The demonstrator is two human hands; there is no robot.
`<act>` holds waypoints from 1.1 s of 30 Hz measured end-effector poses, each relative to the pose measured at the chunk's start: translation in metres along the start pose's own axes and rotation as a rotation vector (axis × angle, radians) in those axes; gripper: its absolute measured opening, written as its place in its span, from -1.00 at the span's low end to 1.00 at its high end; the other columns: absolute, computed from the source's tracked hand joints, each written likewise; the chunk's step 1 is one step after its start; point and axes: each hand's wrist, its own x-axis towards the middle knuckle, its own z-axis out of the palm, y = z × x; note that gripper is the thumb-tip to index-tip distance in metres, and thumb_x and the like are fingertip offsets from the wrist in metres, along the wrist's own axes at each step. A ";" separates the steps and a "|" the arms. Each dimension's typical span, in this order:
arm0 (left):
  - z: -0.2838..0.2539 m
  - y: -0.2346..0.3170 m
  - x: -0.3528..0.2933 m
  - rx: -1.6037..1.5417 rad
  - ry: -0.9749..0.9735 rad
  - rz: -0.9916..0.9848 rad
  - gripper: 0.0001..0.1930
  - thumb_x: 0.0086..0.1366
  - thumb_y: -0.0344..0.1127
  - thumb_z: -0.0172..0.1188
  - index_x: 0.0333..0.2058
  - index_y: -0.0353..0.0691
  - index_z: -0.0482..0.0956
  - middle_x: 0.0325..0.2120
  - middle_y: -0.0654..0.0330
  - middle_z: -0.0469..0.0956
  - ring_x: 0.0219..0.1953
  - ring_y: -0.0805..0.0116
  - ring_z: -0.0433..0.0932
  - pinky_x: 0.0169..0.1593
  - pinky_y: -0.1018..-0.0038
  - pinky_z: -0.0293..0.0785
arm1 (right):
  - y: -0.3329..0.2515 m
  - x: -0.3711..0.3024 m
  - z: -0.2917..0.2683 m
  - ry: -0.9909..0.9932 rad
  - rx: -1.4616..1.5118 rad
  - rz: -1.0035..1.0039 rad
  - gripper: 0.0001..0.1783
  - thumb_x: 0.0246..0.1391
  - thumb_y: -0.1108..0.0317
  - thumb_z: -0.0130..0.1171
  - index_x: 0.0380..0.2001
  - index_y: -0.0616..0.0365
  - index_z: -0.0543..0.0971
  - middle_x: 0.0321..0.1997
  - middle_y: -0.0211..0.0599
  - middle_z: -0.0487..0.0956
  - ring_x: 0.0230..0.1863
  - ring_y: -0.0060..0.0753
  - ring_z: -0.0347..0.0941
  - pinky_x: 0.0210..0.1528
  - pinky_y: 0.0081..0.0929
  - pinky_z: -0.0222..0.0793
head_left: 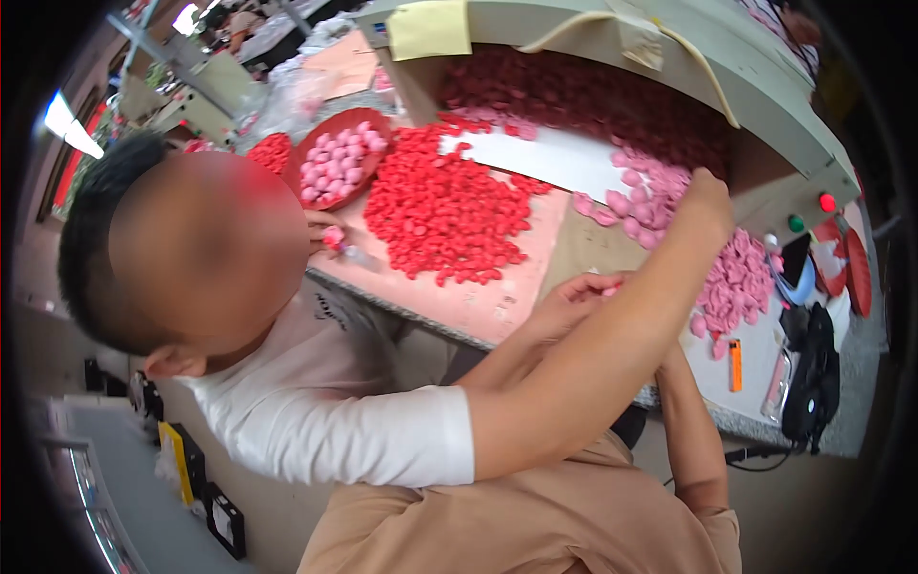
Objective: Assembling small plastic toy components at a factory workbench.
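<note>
My left hand (566, 304) is over the near edge of the worktable, its fingers pinched round a small pinkish-red piece (610, 291). My right forearm (690, 430) rises from the lower right; a co-worker's bare arm (593, 373) crosses over it and hides my right hand. That arm, in a white sleeve, stretches from the left, its hand (710, 196) at a pile of pink rounded pieces (645, 206). More pink pieces (736, 277) lie to the right of the arm. The co-worker's other hand (320, 231) is beside a pink piece (333, 237).
A wide heap of small red pieces (440, 206) covers the pink board. A red bowl (325, 120) of pink balls stands beyond. Behind is a grey hooded box (755, 77) with dark red pieces inside. An orange lighter (735, 365) and a black strapped item (813, 373) lie right.
</note>
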 end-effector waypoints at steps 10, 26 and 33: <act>0.081 -0.049 -0.012 -0.976 -0.351 -0.129 -0.75 0.24 -0.35 0.13 -0.13 -0.32 0.44 -0.16 0.16 0.49 -0.16 0.39 0.51 -0.08 0.42 0.50 | -0.038 -0.063 0.083 0.252 0.069 -0.238 -0.51 0.03 0.32 0.17 0.01 0.13 0.26 -0.15 -0.32 0.45 -0.20 -0.49 0.42 -0.18 -0.51 0.37; 0.077 -0.038 -0.038 -0.825 -0.520 -0.014 -0.78 0.29 -0.31 0.07 -0.12 -0.21 0.41 -0.25 0.28 0.47 -0.21 0.48 0.48 -0.09 0.48 0.44 | -0.034 -0.086 0.077 0.231 0.062 -0.351 -0.57 -0.03 0.28 0.23 -0.15 0.14 0.29 -0.10 -0.24 0.40 -0.06 -0.38 0.35 -0.09 -0.47 0.29; 0.082 -0.052 -0.041 -1.030 -0.527 -0.077 -0.74 0.30 -0.30 0.05 -0.05 -0.18 0.39 -0.21 0.29 0.44 -0.23 0.58 0.42 -0.16 0.61 0.39 | -0.037 -0.086 0.089 0.193 0.123 -0.327 -0.61 -0.01 0.33 0.19 -0.14 0.11 0.29 -0.15 -0.35 0.39 -0.20 -0.55 0.36 -0.28 -0.67 0.31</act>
